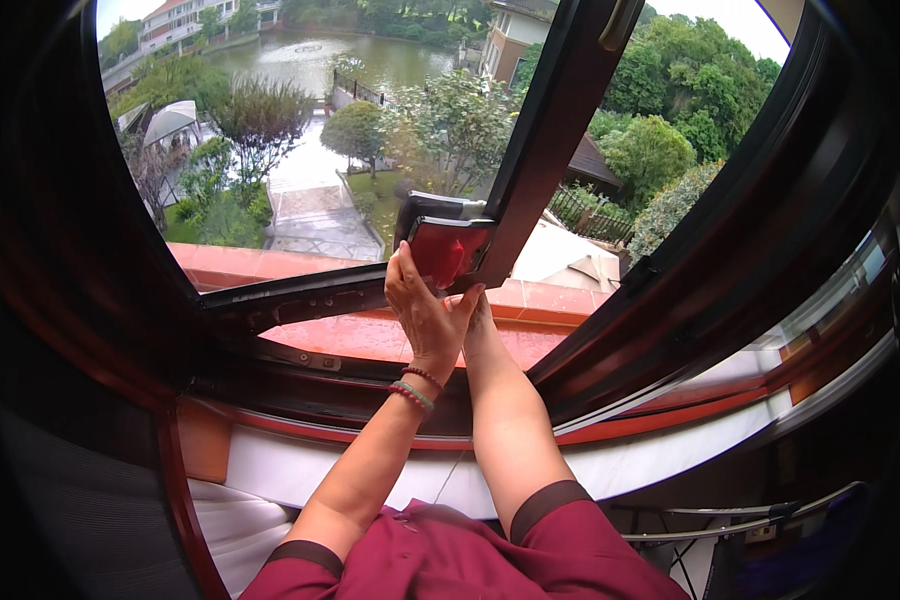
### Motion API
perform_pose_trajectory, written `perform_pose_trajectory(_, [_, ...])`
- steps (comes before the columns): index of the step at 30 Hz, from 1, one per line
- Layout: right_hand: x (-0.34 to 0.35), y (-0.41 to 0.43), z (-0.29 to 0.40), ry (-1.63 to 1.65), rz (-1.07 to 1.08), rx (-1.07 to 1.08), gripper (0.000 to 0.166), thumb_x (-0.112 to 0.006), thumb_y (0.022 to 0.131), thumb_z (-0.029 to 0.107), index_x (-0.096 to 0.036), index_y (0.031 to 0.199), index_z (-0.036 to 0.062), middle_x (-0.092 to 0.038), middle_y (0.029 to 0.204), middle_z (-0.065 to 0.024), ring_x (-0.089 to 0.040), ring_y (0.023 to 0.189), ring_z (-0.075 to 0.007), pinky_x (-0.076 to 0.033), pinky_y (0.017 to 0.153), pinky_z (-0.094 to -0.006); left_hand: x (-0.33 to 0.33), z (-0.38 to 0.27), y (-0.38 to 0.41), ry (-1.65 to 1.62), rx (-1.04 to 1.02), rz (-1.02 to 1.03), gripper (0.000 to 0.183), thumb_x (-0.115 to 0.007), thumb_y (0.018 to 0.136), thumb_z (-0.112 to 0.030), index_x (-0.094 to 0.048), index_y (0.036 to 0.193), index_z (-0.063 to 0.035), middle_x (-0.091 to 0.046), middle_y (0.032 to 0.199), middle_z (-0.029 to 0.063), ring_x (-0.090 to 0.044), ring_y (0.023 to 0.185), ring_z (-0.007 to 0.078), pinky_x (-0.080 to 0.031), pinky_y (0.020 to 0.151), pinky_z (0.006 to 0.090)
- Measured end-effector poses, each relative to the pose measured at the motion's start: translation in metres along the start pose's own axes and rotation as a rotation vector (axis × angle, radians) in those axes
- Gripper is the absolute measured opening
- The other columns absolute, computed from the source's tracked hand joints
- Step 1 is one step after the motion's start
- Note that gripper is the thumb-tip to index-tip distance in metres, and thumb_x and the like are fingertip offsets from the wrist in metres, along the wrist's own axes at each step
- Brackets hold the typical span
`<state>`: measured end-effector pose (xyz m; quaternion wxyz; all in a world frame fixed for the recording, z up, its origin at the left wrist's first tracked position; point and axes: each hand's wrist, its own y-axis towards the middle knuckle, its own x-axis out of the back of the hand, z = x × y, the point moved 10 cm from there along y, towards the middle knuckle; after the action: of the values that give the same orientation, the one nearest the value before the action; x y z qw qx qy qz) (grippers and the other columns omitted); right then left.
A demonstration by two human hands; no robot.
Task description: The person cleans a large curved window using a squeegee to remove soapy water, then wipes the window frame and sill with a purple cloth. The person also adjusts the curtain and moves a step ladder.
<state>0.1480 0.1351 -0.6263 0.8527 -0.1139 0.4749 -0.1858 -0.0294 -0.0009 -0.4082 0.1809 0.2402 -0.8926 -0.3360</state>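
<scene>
A red and black block, apparently a double-sided magnetic window cleaner (444, 251), sits at the lower corner of the glass pane in an open window sash (544, 120). Its red half faces me, and a dark half with a pale edge shows behind it, seemingly across the glass. My left hand (429, 319) grips the red half from below, fingers along its left side and thumb near the sash corner. Past the sash's bottom rail goes my right hand (481, 309). Most of that hand is hidden behind the left hand and the frame, so its hold cannot be seen.
The sash's bottom rail (307, 296) slants across the opening above a red tiled outer ledge (345, 335). A white stone sill (300, 459) runs in front of me. White curtain fabric (236, 525) hangs lower left; a metal-framed rack (720, 525) stands lower right.
</scene>
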Motion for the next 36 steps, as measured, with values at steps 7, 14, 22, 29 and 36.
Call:
perform_pose_trajectory(7, [-0.014,0.003,-0.032,0.125,0.041,-0.027,0.024,-0.055,0.089,0.020,-0.058,0.109,0.0066,-0.064,0.106,-0.0133,-0.062,0.094,-0.0276,-0.051,0.081,-0.0429,-0.003,0.019,0.013,0.050,0.023,-0.261,0.071,-0.078,0.068,-0.024,-0.039,0.123,-0.0007,-0.041,0.119,0.0190,-0.038,0.114,0.0360,-0.029,0.098,0.0482])
perform_pose_trajectory(14, [-0.020,0.018,-0.036,0.155,0.010,0.008,0.023,-0.055,0.088,0.019,-0.058,0.107,0.0059,-0.064,0.105,-0.0140,-0.062,0.093,-0.0278,-0.051,0.080,-0.0428,0.022,0.010,0.001,-0.016,-0.026,-0.183,0.067,-0.076,0.066,-0.014,-0.037,0.118,0.0008,-0.040,0.112,0.0167,-0.038,0.107,0.0330,-0.033,0.094,0.0441])
perform_pose_trajectory(22, [0.025,0.055,0.004,0.081,-0.218,0.181,0.023,-0.056,0.087,0.018,-0.059,0.106,0.0051,-0.065,0.103,-0.0148,-0.063,0.092,-0.0279,-0.052,0.079,-0.0427,0.146,0.054,-0.067,-0.714,0.571,0.086,0.068,-0.064,0.070,0.003,-0.032,0.129,-0.0038,-0.048,0.115,0.0079,-0.051,0.106,0.0165,-0.047,0.092,0.0309])
perform_pose_trajectory(29, [0.059,0.080,-0.001,-0.153,-0.296,0.191,0.022,-0.056,0.086,0.018,-0.060,0.104,0.0044,-0.065,0.102,-0.0155,-0.063,0.091,-0.0280,-0.052,0.078,-0.0426,0.258,0.107,-0.113,-0.733,0.717,-0.014,0.069,-0.065,0.065,-0.002,-0.033,0.126,-0.0034,-0.047,0.111,0.0067,-0.054,0.100,0.0157,-0.052,0.085,0.0288])
perform_pose_trajectory(36, [0.132,0.092,0.036,-0.675,-0.424,0.038,0.022,-0.056,0.085,0.017,-0.060,0.103,0.0037,-0.065,0.100,-0.0162,-0.063,0.090,-0.0282,-0.052,0.077,-0.0425,0.313,0.166,-0.178,-0.677,0.993,-0.131,0.064,-0.063,0.071,-0.008,-0.036,0.128,-0.0048,-0.054,0.101,0.0045,-0.057,0.089,0.0143,-0.050,0.078,0.0262])
